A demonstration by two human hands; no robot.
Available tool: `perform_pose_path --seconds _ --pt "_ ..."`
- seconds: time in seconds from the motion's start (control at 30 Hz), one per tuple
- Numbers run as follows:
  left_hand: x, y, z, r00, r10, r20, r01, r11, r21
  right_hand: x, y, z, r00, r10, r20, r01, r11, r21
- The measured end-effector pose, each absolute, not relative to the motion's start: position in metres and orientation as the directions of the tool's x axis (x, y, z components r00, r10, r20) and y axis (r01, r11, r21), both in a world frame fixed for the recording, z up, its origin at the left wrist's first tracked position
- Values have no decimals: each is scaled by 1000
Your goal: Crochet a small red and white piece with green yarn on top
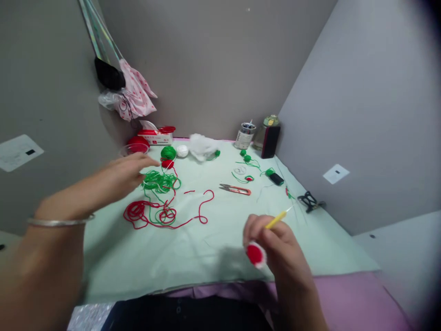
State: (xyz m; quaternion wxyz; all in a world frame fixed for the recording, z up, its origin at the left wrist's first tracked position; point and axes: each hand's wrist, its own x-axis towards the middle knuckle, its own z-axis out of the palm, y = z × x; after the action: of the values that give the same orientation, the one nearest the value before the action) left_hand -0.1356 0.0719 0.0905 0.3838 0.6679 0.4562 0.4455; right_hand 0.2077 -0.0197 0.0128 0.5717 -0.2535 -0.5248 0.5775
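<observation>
My right hand (275, 243) is closed around a yellow-handled crochet hook (276, 219), whose thin metal end points up and right. A small round crocheted piece (255, 254), red with a white edge, hangs at the same hand's fingers. On the other side, my left hand (132, 171) reaches over the table with its index finger stretched out; the other fingers are partly hidden. Below it lie tangled green yarn (160, 181) and a small red yarn ball (167, 163). A white strand runs past its fingertips. Loose red yarn (136, 211) curls nearer to me.
Orange-handled thread snips (236, 189) lie mid-table. Behind are a green yarn ball (168, 152), a white ball (182, 151) and fluffy white stuffing (202, 146). A pen tin (245, 136), a bottle (259, 138) and a phone (270, 142) stand back right; a black claw clip (310, 201) lies right.
</observation>
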Motion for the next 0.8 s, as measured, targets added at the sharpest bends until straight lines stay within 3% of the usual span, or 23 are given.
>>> perform_pose_path --seconds 0.07,0.17,0.23,0.3,0.4,0.47,0.57,0.63,0.7,0.8 --pt "-109 47 81 197 940 278 231 -320 919 197 -21 13 -201 941 274 -291 210 -934" --pt "-63 6 66 459 887 50 -80 -15 997 180 -19 11 -165 946 280 -305 221 -926" --pt "-39 -12 56 574 818 27 -251 145 957 172 -19 11 -98 946 310 -323 264 -909" --pt "-22 -18 49 549 834 64 -394 190 899 168 -21 11 -58 932 357 -339 318 -885" --pt "-7 -15 44 321 933 165 -627 79 775 165 -25 11 -102 902 418 -343 363 -867" --pt "-2 -11 41 220 960 172 -595 -7 803 165 -26 10 -114 890 441 -333 384 -861" --pt "-1 -9 31 164 948 274 -285 -221 933 166 -25 8 -23 887 461 -313 431 -846" --pt "-1 -12 23 205 915 347 -122 -327 937 167 -25 6 52 874 484 -239 481 -843" --pt "0 -14 19 262 909 323 -126 -300 946 167 -24 4 104 842 529 -107 538 -836" --pt "5 -18 19 265 954 142 -257 -73 964 166 -24 0 124 803 582 31 584 -811"
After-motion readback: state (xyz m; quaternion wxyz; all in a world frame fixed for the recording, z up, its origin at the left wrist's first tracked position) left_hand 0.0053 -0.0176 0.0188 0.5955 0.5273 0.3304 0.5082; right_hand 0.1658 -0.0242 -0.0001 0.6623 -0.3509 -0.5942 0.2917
